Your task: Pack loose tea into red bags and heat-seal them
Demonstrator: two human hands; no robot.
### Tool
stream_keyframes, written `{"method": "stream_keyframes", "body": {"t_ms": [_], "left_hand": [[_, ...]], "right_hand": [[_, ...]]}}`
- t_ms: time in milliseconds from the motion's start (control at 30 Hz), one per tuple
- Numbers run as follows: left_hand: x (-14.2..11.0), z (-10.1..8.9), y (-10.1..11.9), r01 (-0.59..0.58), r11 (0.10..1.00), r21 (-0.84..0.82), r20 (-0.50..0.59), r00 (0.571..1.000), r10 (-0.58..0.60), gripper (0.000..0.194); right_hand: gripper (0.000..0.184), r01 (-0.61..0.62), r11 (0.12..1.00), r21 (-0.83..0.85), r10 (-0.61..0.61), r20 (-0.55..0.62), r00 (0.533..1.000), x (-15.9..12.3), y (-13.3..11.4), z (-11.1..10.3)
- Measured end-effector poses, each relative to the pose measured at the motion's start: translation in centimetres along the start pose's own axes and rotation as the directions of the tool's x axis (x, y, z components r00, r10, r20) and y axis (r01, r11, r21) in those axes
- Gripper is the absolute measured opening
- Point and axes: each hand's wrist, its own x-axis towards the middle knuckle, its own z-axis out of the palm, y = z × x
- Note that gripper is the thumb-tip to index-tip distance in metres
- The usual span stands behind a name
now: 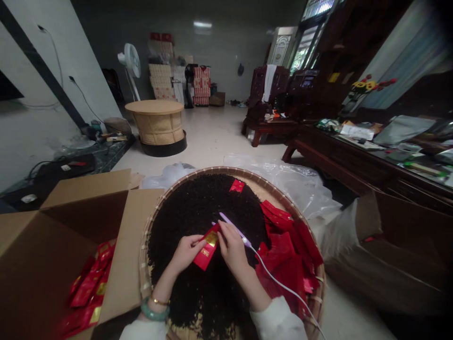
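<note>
A small red and gold packet (pixel 205 252) is pinched at its left edge by my left hand (pixel 186 252), fingers closed. My right hand (pixel 231 243) is closed round a purple corded clamp tool (pixel 225 218) that looks like a mini hair straightener. Its two thin arms point up and left near the packet's top edge, and the right fingers touch that top corner too. Both hands are above dark, loose tea leaves (pixel 177 208) spread in a round woven bamboo tray (pixel 142 264). Another red packet (pixel 237 185) lies on the leaves near the far rim.
Flat red pouches (pixel 283 245) are piled along the tray's right side, with a white cord (pixel 279 283) over them. An open cardboard box (pixel 21 255) at left holds several filled red packets (pixel 92 283). Clear plastic (pixel 283 179) lies behind the tray; another box (pixel 399 245) stands right.
</note>
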Motion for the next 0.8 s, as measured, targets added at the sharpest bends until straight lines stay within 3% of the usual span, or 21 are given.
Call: {"method": "stream_keyframes", "body": {"t_ms": [133, 233, 367, 467, 567, 667, 733, 767, 800], "left_hand": [[0.3, -0.2, -0.9, 0.017, 0.999, -0.044, -0.016, 1.000, -0.018, 0.036], [0.2, -0.2, -1.0, 0.050, 0.994, -0.100, 0.001, 0.999, -0.050, 0.036], [0.1, 0.1, -0.7, 0.085, 0.969, -0.233, 0.017, 0.996, -0.083, 0.037], [0.2, 0.3, -0.7, 0.047, 0.940, -0.338, -0.047, 0.997, -0.067, 0.046], [0.4, 0.2, -1.0, -0.003, 0.932, -0.362, -0.086, 0.996, -0.031, 0.057], [0.4, -0.7, -0.9, -0.089, 0.967, -0.237, -0.176, 0.983, 0.047, 0.060], [0.1, -1.5, -0.4, -0.148, 0.987, -0.064, -0.225, 0.966, 0.130, 0.063], [-0.1, -1.8, 0.0, -0.158, 0.986, 0.046, -0.200, 0.966, 0.164, 0.064], [-0.3, -2.1, 0.4, -0.148, 0.976, 0.161, -0.108, 0.980, 0.167, 0.062]], "right_hand": [[0.044, 0.093, 0.996, -0.018, -0.093, -0.048, 0.994, -0.9, 0.4, 0.7], [0.041, 0.074, 0.996, 0.050, -0.071, -0.049, 0.996, -1.0, 0.6, 0.6], [0.045, -0.159, 0.955, 0.252, 0.182, -0.071, 0.981, -1.1, 0.2, 1.0], [0.052, -0.377, 0.823, 0.426, 0.367, 0.108, 0.924, -1.6, -0.3, 2.0], [0.030, -0.440, 0.809, 0.390, 0.364, 0.254, 0.896, -1.9, -0.4, 2.2], [0.027, -0.367, 0.912, 0.184, 0.313, 0.269, 0.911, -1.6, -0.1, 0.7], [0.032, -0.283, 0.958, 0.049, 0.248, 0.357, 0.901, -1.2, 0.0, -0.8], [0.034, -0.240, 0.971, 0.008, 0.217, 0.398, 0.892, -1.0, 0.0, -1.5], [0.036, -0.202, 0.979, -0.010, 0.188, 0.423, 0.887, -0.8, -0.1, -2.1]]}}
